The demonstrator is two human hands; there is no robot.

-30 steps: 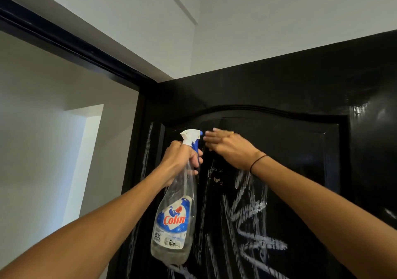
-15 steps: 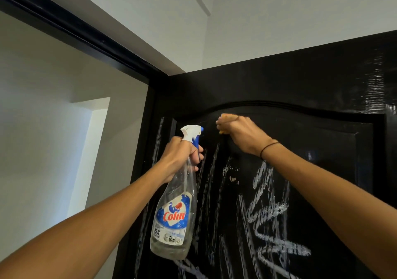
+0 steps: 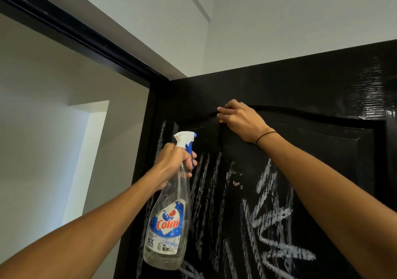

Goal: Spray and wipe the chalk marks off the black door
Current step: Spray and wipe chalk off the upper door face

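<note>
at about nine o'clock an open doorway shows a pale wall [image 3: 43, 139] beyond it, framed above by a black door frame [image 3: 75, 36] that runs diagonally up toward ten o'clock. from seven o'clock the left forearm reaches up and in. the left hand [image 3: 174, 162] is wrapped tight round the neck of the spray bottle [image 3: 169, 218], one finger curled at the blue trigger, the white nozzle pointing at the door. the bottle is clear, nearly upright with its base tipped slightly toward six o'clock, and carries a blue and red "colin" label; it hangs just in front of the door's left edge, apart from the surface as far as can be seen.

the black door [image 3: 300, 89] fills the frame from the centre out to three o'clock, glossy, with a raised arched panel. the chalk marks [image 3: 270, 220] are white scribbles and streaks spread from the centre down to five o'clock, with thinner strokes close beside the bottle.

just above centre, toward one o'clock, the right hand [image 3: 240, 119] presses against the arched moulding with its fingers curled under; whether it holds a cloth cannot be told. a thin dark band [image 3: 265, 135] circles its wrist, and the forearm runs down to four o'clock.
</note>
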